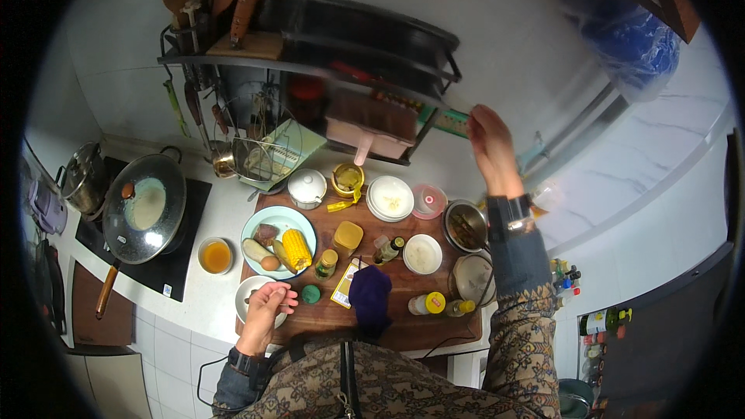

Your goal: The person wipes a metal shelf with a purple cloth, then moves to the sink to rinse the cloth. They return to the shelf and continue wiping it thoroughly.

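Observation:
My left hand hangs over a white bowl at the board's front left corner, its fingers loosely curled and nothing visible in them. Beside its fingertips lies a green round lid. My right hand is raised at the right end of the black wall shelf, close to a green item. Motion blur hides whether its fingertips hold anything. Between my arms is a wooden board, bearing a pale blue plate with a corn cob, an egg and other cooked-looking pieces.
A lidded wok and a steel pot stand on the black hob at left. A bowl of amber liquid sits nearby. A dark purple cloth, a white bowl and a yellow-capped jar are on the board.

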A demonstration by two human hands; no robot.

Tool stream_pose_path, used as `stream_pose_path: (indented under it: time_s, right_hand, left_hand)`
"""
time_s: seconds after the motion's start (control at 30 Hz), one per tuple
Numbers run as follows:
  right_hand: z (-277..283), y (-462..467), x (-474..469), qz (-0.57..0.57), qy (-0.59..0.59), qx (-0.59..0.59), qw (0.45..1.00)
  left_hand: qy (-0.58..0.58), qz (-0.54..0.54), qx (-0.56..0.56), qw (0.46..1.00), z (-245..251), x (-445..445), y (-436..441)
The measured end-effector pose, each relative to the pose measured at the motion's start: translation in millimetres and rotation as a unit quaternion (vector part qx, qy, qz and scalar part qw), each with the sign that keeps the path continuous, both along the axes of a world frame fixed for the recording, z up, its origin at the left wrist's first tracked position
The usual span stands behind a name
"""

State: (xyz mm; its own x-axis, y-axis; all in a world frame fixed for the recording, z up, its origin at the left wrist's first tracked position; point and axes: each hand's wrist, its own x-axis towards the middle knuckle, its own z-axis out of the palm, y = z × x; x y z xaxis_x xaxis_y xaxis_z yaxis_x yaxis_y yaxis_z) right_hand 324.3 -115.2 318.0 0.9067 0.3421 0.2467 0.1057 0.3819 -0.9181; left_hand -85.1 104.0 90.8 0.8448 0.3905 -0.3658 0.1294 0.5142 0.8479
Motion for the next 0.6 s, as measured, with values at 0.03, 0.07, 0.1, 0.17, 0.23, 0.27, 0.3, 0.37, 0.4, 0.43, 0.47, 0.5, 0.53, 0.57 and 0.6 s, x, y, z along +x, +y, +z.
stream_pose_path:
  time_s: [0.03,0.07,0.1,0.17,0.23,0.27,0.3,0.37,0.4,0.43,0.47,0.5,0.53,0.57,0.6]
  right_hand:
    - [2.5,-2.2,-8.5,-0.012,0.006,-0.011,1.000]
    - [4.1,-3.4,-19.1,0.010,-0.004,-0.003,1.000]
    - [4.9,-3.9,-31.9,0.005,0.001,-0.006,1.000]
    - [6.8,-2.8,-59.2,0.016,-0.001,-0.011,1.000]
    - [7.7,-0.3,-87.2,0.059,-0.018,-0.010,0.998]
    - [7.2,0.8,-101.0,0.077,-0.028,-0.011,0.997]
    - [6.0,2.8,-113.6,0.083,-0.032,-0.018,0.996]
    - [3.6,8.0,-135.5,0.104,-0.045,-0.020,0.993]
    - [3.0,8.5,-145.8,0.109,-0.032,-0.035,0.993]
    - [1.0,11.3,-155.1,0.114,-0.046,-0.035,0.992]
    - [-1.8,14.8,-164.1,0.118,-0.062,-0.036,0.990]
    - [-3.8,16.9,-172.3,0.120,-0.075,-0.036,0.989]
    - [-5.0,17.5,-180.1,0.130,-0.065,-0.032,0.989]
    - [-6.9,19.4,-186.9,0.128,-0.111,-0.041,0.985]
    - [-10.1,22.1,-193.8,0.124,-0.154,-0.044,0.979]
  left_hand:
    - [-0.014,-0.003,0.002,1.000,0.6,0.0,-0.2]
    - [-0.003,-0.005,0.003,1.000,1.5,0.6,0.3]
    - [-0.003,-0.007,0.004,1.000,3.0,1.8,1.2]
    - [-0.004,-0.016,0.012,1.000,9.3,3.4,1.3]
    - [-0.006,-0.026,0.028,0.999,19.2,7.5,1.3]
    - [-0.009,-0.039,0.043,0.998,26.1,9.0,1.3]
    - [-0.037,-0.046,0.041,0.997,33.5,10.2,0.7]
    - [-0.039,-0.045,0.064,0.996,50.2,18.8,0.7]
    - [-0.054,-0.049,0.082,0.994,59.1,22.5,0.3]
    - [-0.070,-0.053,0.102,0.991,68.5,26.7,0.6]
    - [-0.083,-0.058,0.103,0.990,78.7,30.5,1.6]
    - [-0.115,-0.061,0.097,0.987,88.9,33.6,0.5]
    - [-0.139,-0.064,0.104,0.983,99.1,36.0,0.2]
    - [-0.163,-0.069,0.109,0.978,109.0,38.3,-0.9]
    - [-0.195,-0.062,0.117,0.972,118.4,41.8,-3.6]
